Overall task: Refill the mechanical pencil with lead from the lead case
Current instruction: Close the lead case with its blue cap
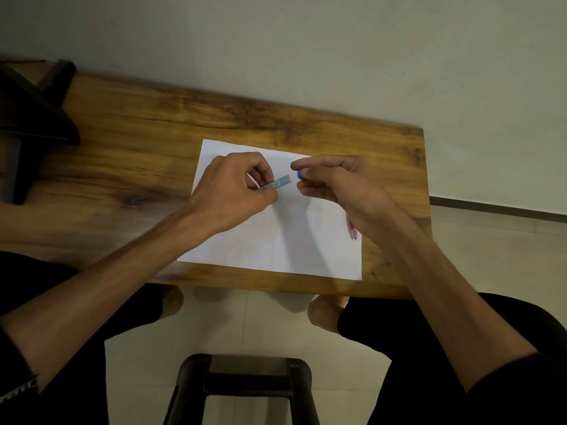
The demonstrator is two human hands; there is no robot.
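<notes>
The left hand (236, 191) pinched the pale blue lead case (277, 183) above the white paper (276, 240); the right hand (334, 182) closed its fingers (302, 164) on the small blue cap (300, 175), just apart from the case. Tilted, the open case could spill leads. The pink mechanical pencil (352, 230) lay on the desk (122, 167), half hidden under the right wrist.

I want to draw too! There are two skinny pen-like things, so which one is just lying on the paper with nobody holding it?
The pink pencil by the paper's right edge; the teal tube is in the left hand.
</notes>
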